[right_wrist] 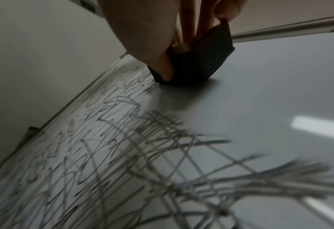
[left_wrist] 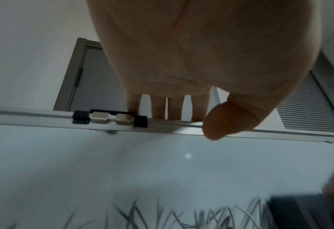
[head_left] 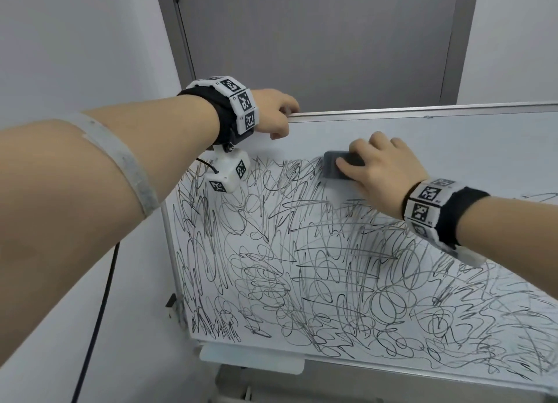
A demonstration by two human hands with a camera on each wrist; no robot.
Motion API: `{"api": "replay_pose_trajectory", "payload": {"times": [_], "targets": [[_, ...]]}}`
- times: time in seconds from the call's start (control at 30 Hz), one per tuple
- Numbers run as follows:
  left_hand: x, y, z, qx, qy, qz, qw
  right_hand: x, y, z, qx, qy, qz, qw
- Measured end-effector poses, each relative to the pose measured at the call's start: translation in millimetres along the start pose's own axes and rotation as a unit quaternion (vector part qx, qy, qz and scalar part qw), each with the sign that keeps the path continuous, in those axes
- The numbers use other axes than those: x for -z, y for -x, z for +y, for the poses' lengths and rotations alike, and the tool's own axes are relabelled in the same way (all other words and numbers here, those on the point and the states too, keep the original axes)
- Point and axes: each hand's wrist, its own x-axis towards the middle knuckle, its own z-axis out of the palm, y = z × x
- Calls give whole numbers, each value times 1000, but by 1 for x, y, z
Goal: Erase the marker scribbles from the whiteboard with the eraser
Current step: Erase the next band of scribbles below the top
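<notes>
A whiteboard (head_left: pixel 483 143) in a metal frame is covered in black marker scribbles (head_left: pixel 302 266) over its lower and left parts; a band along the top right is wiped clean. My right hand (head_left: pixel 377 170) grips a dark grey eraser (head_left: pixel 335 165) and presses it flat on the board at the upper edge of the scribbles (right_wrist: pixel 123 147). The eraser (right_wrist: pixel 197 62) shows in the right wrist view between thumb and fingers. My left hand (head_left: pixel 274 115) grips the board's top frame (left_wrist: pixel 44 117), fingers over the back, thumb (left_wrist: pixel 221 120) on the front.
A grey door (head_left: pixel 317 40) stands behind the board, with white walls (head_left: pixel 75 40) on both sides. A black clip (left_wrist: pixel 111 118) sits on the top frame beside my left fingers. A white tray (head_left: pixel 250 357) hangs under the board's lower edge. A black cable (head_left: pixel 99 312) hangs at the left.
</notes>
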Motion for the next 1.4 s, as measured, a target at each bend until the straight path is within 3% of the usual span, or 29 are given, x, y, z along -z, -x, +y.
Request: {"api": "replay_pose_trajectory", "payload": {"times": [0.17, 0.3, 0.37, 0.53, 0.73, 0.9, 1.07, 1.23, 1.4], "targets": [[-1, 0, -19, 7, 4, -24, 1000, -16, 17, -26, 73, 19, -52, 996], [-3, 2, -24, -18, 5, -22, 1000, -8, -9, -14, -8, -5, 6, 1000], [-5, 2, -24, -23, -2, -10, 1000, -9, -13, -17, -15, -11, 14, 1000], [-7, 0, -29, -28, 1, -11, 1000, -18, -1, -37, 72, 0, -40, 997], [-9, 1, -30, -40, 13, -8, 999, -5, -29, -28, -30, -31, 13, 999], [-8, -1, -34, -44, 2, -6, 999, -20, -8, -53, 90, -20, -39, 995], [-16, -3, -31, -40, -19, 12, 999, -9, -38, -40, -29, -38, 21, 999], [-24, -4, -30, -34, -29, 34, 998, -19, -25, -58, 86, -30, -22, 996], [-20, -5, -31, -31, -23, 23, 999, -9, -45, -48, -20, -31, 22, 999]]}}
